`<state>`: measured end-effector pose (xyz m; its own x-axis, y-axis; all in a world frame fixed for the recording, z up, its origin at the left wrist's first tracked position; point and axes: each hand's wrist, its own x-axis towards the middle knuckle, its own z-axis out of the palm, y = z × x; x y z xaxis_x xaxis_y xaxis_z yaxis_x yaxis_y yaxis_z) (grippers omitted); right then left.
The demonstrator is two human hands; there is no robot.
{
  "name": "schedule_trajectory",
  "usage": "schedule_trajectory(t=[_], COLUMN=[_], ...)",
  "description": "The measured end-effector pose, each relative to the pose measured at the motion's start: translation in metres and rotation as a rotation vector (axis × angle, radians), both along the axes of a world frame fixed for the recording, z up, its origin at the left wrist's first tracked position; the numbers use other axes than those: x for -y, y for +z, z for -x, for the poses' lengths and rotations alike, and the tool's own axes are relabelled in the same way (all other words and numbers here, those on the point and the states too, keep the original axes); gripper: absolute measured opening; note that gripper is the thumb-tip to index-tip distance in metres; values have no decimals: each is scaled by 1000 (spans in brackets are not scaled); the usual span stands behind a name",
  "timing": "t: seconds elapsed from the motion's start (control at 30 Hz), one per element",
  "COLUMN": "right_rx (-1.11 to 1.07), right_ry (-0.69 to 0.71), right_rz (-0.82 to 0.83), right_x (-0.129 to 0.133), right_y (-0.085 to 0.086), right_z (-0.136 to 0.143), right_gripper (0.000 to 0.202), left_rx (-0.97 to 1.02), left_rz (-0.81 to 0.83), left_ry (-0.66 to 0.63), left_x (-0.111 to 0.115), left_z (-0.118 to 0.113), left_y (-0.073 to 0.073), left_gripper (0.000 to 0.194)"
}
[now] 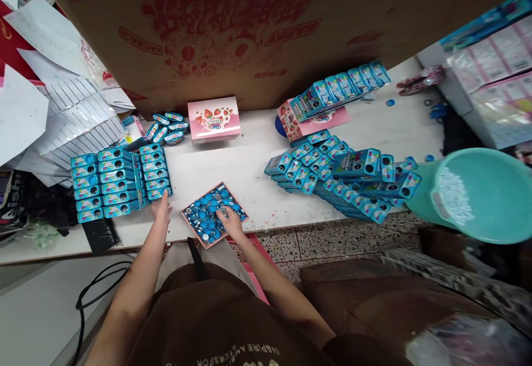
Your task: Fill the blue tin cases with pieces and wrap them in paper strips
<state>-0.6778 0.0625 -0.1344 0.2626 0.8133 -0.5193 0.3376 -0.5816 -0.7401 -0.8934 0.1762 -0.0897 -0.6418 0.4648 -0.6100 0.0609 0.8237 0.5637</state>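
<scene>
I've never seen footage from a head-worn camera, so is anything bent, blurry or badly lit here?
Head view: wide-angle bending tilts the big brown cardboard box; head view: faint glare whitens the clear plastic wrap at lower right; head view: fine print on the small blue boxes looks soft.

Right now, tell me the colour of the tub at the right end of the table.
The tub is turquoise, clearest in the head view.

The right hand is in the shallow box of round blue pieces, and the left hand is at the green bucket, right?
Not the left hand: the head view shows it at the stacked blue packs. The right hand is indeed in the shallow box of round blue pieces.
</scene>
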Motion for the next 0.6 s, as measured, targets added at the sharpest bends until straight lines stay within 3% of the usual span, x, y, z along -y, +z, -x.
schedule_trajectory(t=[0.13, 0.3, 0.6], right_rx=[3, -4, -5], right_ry=[-10, -28, -38], right_rz=[3, 4, -1], right_x=[4, 4, -5], right_y=[-1, 2, 17], right_z=[-6, -13, -11], right_gripper=[42, 42, 43], left_rx=[172, 277, 207], left_rz=[-15, -13, -27], left_ry=[141, 230, 287], left_x=[-14, -19, -28], left_z=[-1, 0, -3], left_y=[-2, -6, -24], left_gripper=[23, 16, 24])
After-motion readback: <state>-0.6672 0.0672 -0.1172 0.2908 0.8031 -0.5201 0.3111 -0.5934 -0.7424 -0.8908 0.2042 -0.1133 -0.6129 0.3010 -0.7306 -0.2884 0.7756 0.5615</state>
